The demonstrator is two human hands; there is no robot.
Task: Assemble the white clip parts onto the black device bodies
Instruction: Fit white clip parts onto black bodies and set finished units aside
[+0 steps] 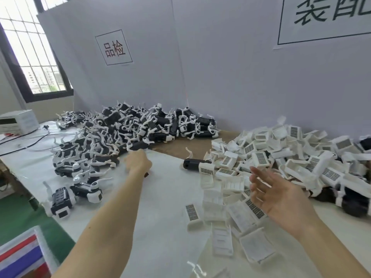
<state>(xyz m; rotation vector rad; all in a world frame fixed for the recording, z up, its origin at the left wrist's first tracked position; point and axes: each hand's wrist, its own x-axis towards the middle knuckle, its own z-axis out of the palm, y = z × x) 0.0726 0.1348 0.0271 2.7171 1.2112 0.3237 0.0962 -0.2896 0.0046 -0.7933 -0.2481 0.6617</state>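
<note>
A fetching step is judged to be in hand. The left hand (138, 162), at the frame's centre, is stretched toward the heap of black device bodies (128, 133) in the middle left; whether anything is pinched cannot be told. The right hand (281, 195), lower right, is spread with nothing held above the pile of white clip parts (261, 167). One loose body (193, 163) lies between the heaps, its long axis running left-right, its round end pointing left. Next, one body and one clip must be gripped.
</note>
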